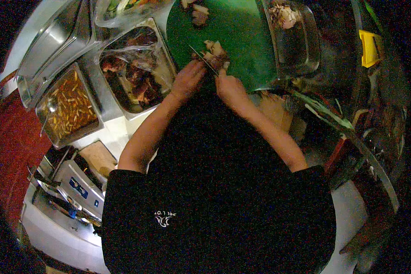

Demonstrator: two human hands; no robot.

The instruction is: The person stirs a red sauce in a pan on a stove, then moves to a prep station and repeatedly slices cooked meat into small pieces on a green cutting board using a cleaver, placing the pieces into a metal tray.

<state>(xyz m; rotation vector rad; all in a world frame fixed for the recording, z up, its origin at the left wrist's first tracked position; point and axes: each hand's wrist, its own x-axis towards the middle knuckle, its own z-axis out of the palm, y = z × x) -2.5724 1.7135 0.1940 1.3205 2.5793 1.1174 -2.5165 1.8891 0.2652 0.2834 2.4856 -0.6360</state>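
Note:
My right hand (230, 88) grips a kitchen knife (204, 60), its thin blade slanting up and left over a green cutting board (250, 44). Just left of the blade, my left hand (191, 78) rests low on the board with its fingers bunched. Whether those fingers pinch a piece of food is hidden. Chopped pale-brown chunks (216, 51), perhaps cooked meat, lie in a small heap along the blade's far side. More chunks (200, 14) of the same look sit at the board's far left.
Left of the board stands a metal pan of dark meat pieces (138, 77) partly under plastic film. Beyond it is a tray of orange-brown liquid with pale strips (70, 106). A clear container (313, 51) at right holds cut pieces (287, 17). A yellow object (369, 48) is farther right.

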